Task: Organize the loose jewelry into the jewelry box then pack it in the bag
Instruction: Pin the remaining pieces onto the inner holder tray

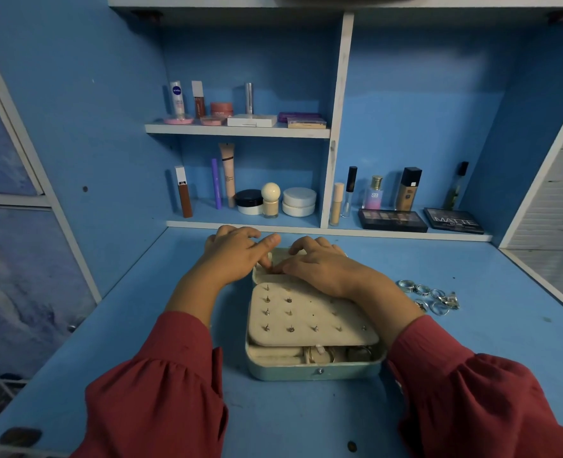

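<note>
Both hands at the far end of the open jewelry box [313, 368], fingertips meeting: left hand [234, 256] and right hand [319, 269] pinching something too small to tell. Cream earring pad [306, 315] tilted inside, studs poking up. Loose rings [430, 297] right, on the blue tabletop [306, 421].

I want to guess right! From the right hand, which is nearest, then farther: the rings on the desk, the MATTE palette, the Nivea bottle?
1. Rings: on the desk, just right of the right hand.
2. MATTE palette: lower shelf, far right.
3. Nivea bottle: upper shelf, far left.
</note>
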Available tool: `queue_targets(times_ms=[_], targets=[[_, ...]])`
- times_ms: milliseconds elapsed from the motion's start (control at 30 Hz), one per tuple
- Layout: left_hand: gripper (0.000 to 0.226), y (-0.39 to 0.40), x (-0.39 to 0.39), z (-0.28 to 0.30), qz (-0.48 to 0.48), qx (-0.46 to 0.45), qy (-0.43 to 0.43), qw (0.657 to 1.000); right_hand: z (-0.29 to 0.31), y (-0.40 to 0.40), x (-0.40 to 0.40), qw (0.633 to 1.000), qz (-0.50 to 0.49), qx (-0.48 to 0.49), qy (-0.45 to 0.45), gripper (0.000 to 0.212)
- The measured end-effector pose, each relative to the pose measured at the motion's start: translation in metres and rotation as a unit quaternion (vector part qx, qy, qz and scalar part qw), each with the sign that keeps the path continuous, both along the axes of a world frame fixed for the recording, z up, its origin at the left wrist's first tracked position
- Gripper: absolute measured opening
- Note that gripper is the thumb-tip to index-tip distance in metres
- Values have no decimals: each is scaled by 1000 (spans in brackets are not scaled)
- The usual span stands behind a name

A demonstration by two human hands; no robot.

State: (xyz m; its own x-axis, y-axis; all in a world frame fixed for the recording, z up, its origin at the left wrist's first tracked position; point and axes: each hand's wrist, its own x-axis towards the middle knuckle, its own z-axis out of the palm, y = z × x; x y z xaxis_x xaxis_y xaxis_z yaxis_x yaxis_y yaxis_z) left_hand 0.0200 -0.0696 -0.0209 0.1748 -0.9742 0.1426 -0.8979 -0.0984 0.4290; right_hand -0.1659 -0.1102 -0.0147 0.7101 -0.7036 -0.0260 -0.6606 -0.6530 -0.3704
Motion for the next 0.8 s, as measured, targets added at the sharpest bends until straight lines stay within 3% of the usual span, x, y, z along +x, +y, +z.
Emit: queue_targets(times_ms=[233,367,467,600,700,800], targets=[[60,1,-4,3,-4,-2,-4,1000,-1,-2,-1,1000,-7,18,-8,40],[67,-1,3,-3,7,14,10,1000,-2,-1,-1,1000,-3,22,11,39],[63,0,1,0,6,3,15,1000,1,-1,-3,998,-25,55,-18,30],[58,1,-3,3,-6,-31,35,999,-1,-11,-11,1000,-5,-4,-25,56],[50,2,-8,3,-51,-39,75,995,-1,-21,-21,986,-86,32,-142,30],[57,3,-17,2,-92,4,62,994,-1,-25,-29,987,-99,30,-120,22]])
